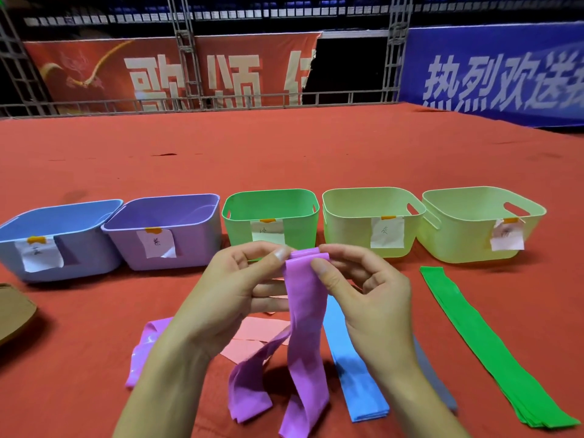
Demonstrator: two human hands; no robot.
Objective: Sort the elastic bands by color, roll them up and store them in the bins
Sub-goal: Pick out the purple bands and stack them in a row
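A purple elastic band [305, 314] hangs from both hands above the red carpet. My left hand [240, 286] and my right hand [357, 282] pinch its folded top end between thumbs and fingers. Its long tail drops to the carpet and loops left. A second purple piece [142, 349] shows left of my left forearm. Flat on the carpet lie a pink band [252, 333], a blue band [350, 365], a grey band [436, 384] partly hidden by my right arm, and green bands [474, 339]. Five labelled bins stand in a row: blue [82, 245], purple [192, 238], green [300, 229], and two yellow-green [350, 232], [458, 245].
A brown cardboard piece [12, 311] lies at the left edge. Behind the bins the red carpet [284, 147] stretches back to a metal railing [189, 99] with red and blue banners.
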